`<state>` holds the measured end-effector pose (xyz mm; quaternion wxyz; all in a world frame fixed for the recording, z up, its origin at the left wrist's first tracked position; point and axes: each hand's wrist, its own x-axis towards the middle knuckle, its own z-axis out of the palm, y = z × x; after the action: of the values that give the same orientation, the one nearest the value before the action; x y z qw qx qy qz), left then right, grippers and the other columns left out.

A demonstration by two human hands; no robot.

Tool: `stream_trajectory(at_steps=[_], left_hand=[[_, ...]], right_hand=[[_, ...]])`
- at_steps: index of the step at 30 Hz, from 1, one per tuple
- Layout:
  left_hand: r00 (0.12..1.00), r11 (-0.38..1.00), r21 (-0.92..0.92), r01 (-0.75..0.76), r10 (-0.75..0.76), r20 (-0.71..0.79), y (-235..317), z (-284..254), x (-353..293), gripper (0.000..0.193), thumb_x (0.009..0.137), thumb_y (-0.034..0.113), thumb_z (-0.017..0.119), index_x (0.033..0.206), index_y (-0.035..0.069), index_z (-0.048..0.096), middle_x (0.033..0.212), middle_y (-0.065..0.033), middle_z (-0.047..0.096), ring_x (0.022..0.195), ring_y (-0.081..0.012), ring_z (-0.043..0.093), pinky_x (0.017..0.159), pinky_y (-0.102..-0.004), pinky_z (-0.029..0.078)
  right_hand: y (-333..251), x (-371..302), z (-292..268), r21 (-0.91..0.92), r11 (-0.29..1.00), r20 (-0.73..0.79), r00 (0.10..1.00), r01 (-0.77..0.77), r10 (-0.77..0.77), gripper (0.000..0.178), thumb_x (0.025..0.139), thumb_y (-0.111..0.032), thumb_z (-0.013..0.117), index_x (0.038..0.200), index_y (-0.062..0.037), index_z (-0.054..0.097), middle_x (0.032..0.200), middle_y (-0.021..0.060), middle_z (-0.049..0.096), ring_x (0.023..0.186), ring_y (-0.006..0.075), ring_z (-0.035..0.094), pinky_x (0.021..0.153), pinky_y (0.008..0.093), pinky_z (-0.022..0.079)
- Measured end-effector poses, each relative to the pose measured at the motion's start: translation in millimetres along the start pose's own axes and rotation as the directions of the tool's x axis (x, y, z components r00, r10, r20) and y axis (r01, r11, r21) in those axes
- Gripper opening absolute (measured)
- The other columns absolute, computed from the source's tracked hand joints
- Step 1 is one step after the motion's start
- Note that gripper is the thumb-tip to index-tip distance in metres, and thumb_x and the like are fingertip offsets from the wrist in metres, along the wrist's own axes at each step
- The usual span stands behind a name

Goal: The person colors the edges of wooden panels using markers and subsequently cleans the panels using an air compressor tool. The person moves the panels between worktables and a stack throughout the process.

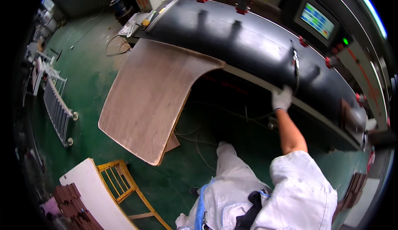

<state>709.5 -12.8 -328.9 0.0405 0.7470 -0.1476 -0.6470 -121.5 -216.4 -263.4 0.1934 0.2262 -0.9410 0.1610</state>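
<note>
My right hand [282, 98], in a white glove, is at the front edge of a long black machine bed [257, 35]. Motion smears its fingers, so I cannot tell whether they grip anything. Beside it a black hose [297, 83] runs up to a slim air gun [295, 58] on the bed. A white shape at the lower edge looks like my gloved left hand [181, 221]; its fingers do not show. To the left of the bed a brown board-topped side table [145, 97] with a curved cutout adjoins it.
Red clamp-like blocks [242, 8] line the machine's beam, with a lit touch screen [316, 20] at the right. A wheeled roller rack [58, 110] stands left. Lower left are a white panel [89, 188], stacked brown strips [70, 199] and a yellow frame [134, 186]. Cables [199, 141] trail underneath.
</note>
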Motion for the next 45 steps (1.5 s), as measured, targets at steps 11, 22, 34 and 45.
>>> stream_trajectory(at_steps=[11,22,34,45], left_hand=[[0.985,0.942,-0.289,-0.173,0.157,-0.078,56.9,153.4,-61.9,0.022,0.098,0.025,0.060,0.088,0.007,0.057,0.076,-0.0086,0.063,0.063,-0.0209,0.059,0.054,-0.0370,0.046],[0.850,0.620,-0.584,-0.524,0.422,-0.315,61.3,214.9,-106.7,0.036,0.100,0.033,0.064,0.118,0.002,0.064,0.103,-0.0059,0.069,0.089,-0.0127,0.064,0.081,-0.0304,0.054],[0.672,-0.362,-0.600,-0.713,-0.111,-0.732,-57.0,92.1,-226.6,0.022,0.097,0.026,0.062,0.101,0.004,0.059,0.083,-0.0059,0.067,0.072,-0.0147,0.065,0.060,-0.0292,0.056],[0.290,0.757,0.152,-0.636,0.416,-0.862,-53.5,-148.5,-288.5,0.033,0.093,0.035,0.068,0.107,0.005,0.064,0.095,-0.0114,0.066,0.089,-0.0228,0.067,0.080,-0.0374,0.053]], right_hand=[[33.4,150.6,110.9,-0.207,0.964,0.401,0.884,-0.168,0.241,0.035,0.093,-0.028,0.052,0.107,-0.0008,0.068,0.107,0.0228,0.071,0.105,0.0395,0.069,0.088,0.0492,0.054],[-182.3,-152.3,-51.8,0.238,0.256,0.603,-0.064,-0.937,-0.795,0.008,0.083,-0.005,0.055,0.086,-0.0118,0.052,0.078,0.0036,0.051,0.064,0.0183,0.050,0.059,0.0340,0.044],[-186.7,-516.3,-305.5,0.995,-0.083,-0.083,-0.962,-0.063,-0.259,0.036,0.084,-0.017,0.072,0.117,-0.0049,0.064,0.104,0.0171,0.072,0.087,0.0264,0.071,0.078,0.0364,0.056],[-305.4,-646.8,-402.5,0.724,0.632,0.115,-0.854,-0.277,-0.507,0.015,0.093,-0.014,0.065,0.103,-0.0025,0.065,0.072,0.0034,0.064,0.051,0.0098,0.054,0.045,0.0242,0.040]])
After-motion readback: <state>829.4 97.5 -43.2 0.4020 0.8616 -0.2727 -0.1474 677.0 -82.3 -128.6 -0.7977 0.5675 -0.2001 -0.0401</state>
